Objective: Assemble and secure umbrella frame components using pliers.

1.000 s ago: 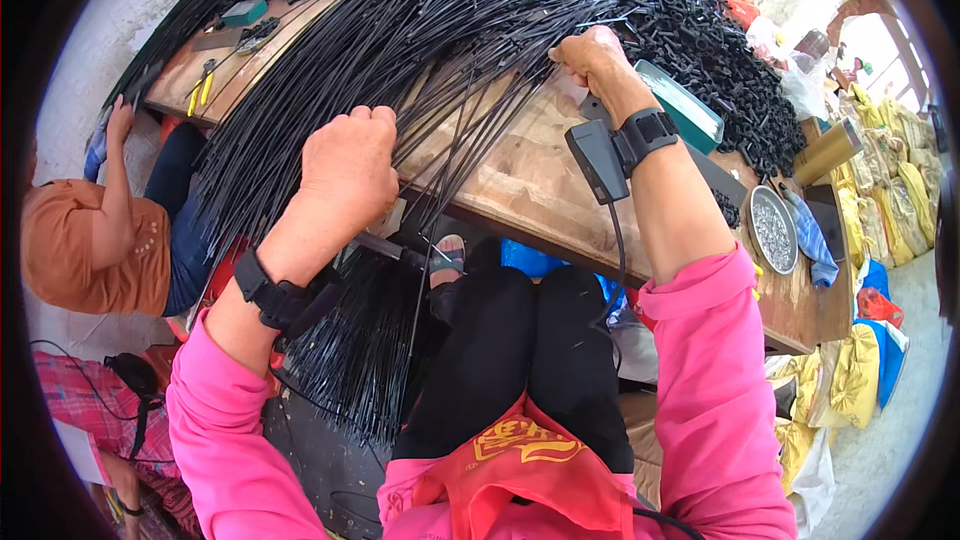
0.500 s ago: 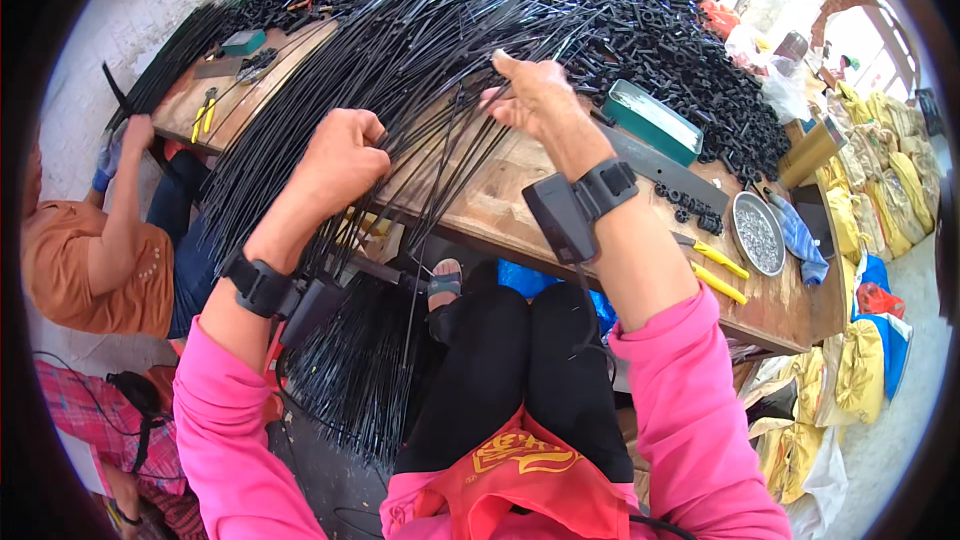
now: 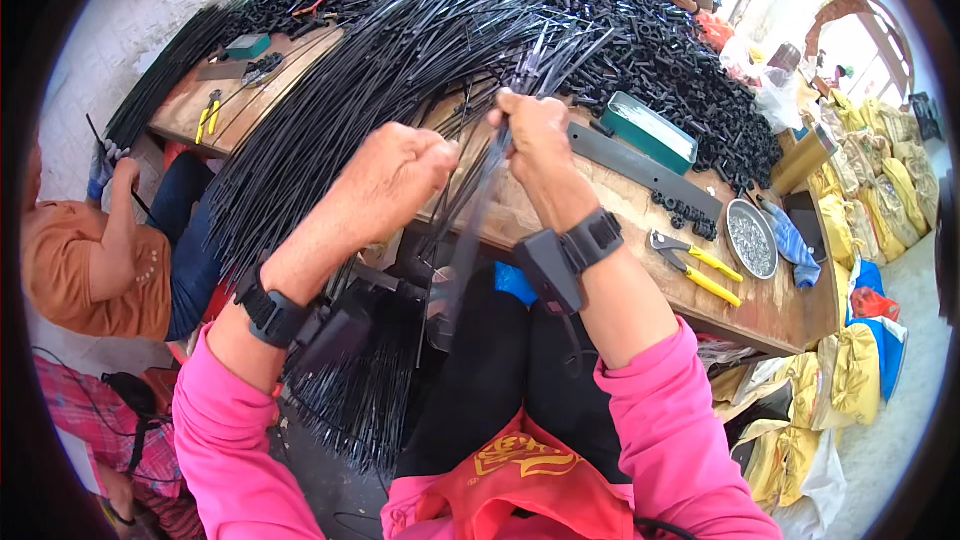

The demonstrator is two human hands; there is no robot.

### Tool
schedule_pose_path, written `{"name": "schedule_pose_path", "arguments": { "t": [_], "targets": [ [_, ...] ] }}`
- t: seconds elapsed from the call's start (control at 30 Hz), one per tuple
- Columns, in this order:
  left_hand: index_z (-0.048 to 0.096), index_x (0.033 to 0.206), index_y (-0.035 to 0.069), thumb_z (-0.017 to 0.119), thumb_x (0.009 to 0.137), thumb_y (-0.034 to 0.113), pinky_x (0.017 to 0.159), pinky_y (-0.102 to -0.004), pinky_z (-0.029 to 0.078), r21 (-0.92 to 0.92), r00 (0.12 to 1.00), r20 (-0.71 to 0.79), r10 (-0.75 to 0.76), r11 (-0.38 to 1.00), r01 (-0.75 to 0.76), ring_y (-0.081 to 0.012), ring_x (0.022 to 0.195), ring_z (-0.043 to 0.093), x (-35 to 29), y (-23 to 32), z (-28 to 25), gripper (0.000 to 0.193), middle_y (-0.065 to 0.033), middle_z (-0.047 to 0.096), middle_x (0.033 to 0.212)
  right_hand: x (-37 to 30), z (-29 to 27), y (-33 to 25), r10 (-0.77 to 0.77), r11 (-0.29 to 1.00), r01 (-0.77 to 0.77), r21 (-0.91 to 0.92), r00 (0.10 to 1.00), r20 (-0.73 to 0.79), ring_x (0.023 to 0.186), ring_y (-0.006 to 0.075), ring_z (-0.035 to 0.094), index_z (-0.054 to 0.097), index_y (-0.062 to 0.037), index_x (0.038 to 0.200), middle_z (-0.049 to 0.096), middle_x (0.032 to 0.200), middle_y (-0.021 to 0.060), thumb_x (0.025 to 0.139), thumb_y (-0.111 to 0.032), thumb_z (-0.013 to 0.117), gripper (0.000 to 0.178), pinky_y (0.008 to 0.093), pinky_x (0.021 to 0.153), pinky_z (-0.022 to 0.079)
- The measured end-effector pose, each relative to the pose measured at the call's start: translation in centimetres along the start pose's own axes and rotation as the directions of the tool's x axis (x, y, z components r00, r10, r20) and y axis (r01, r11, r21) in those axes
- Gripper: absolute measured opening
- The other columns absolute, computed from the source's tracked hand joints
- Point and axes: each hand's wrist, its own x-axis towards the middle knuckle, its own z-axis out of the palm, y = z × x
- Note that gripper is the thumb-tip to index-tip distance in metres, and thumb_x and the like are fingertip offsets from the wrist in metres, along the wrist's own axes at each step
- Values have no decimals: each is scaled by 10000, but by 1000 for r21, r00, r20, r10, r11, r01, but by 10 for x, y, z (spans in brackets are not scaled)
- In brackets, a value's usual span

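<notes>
My right hand (image 3: 538, 135) is closed around several long thin black strips (image 3: 482, 202), which stick out above the fist and trail down past the table edge, blurred at the lower end. My left hand (image 3: 398, 178) is a loose fist just left of it; what its fingers hold, if anything, is hidden. Beneath and beyond both hands a big sheaf of black strips (image 3: 340, 100) lies across the wooden table (image 3: 600, 210). More strips (image 3: 350, 410) hang or stand in a bunch below the table, beside my legs.
Small black parts (image 3: 640, 50) are heaped behind a green box (image 3: 650, 130) and a flat dark bar (image 3: 640, 172). Yellow-handled cutters (image 3: 700, 268) lie near a bowl (image 3: 750, 240) of small metal pieces. A co-worker in orange (image 3: 100, 260) sits at left; filled sacks (image 3: 880, 190) line the right.
My left hand has moved right, toward the right hand. The right hand has come slightly nearer and closed on strips, which now swing between the hands.
</notes>
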Motion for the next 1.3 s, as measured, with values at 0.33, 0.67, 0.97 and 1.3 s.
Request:
{"name": "schedule_pose_path", "arguments": {
  "t": [0.33, 0.67, 0.97, 1.3],
  "targets": [
    [657, 851, 7, 597, 723, 107, 734, -378, 521, 810, 999, -30, 11, 586, 18, -288, 868, 639, 37, -36, 26, 172, -178, 642, 895, -3, -27, 3, 24, 1000, -25, 10, 998, 50, 362, 110, 416, 515, -38, 661, 526, 542, 43, 773, -95, 664, 194, 257, 295, 259],
    [644, 747, 19, 602, 715, 97, 692, -385, 524, 736, 988, -85, 132, 676, -27, -320, 789, 650, 37, -38, 24, 95, -169, 632, 860, -2, -22, 8, 46, 999, -45, -12, 998, 33, 355, 147, 412, 517, -28, 666, 524, 563, 52, 746, -112, 673, 194, 294, 302, 278],
    [671, 773, 24, 611, 684, 97, 686, -390, 527, 824, 991, -80, 103, 567, 8, -325, 776, 648, 46, -29, 44, 130, -184, 636, 857, -5, -21, 6, 100, 993, -96, -71, 994, 45, 398, 151, 432, 533, -41, 632, 527, 560, 58, 737, -133, 686, 208, 301, 333, 314],
    [622, 737, -49, 547, 746, 105, 581, -315, 442, 117, 995, 82, 53, 991, -62, -168, 585, 547, 44, -3, 21, 171, -101, 579, 605, -7, -19, 5, 137, 982, -149, 116, 985, 108, 441, 160, 484, 515, 18, 804, 528, 591, 78, 807, -99, 609, 151, 292, 362, 363]
  ]
}}
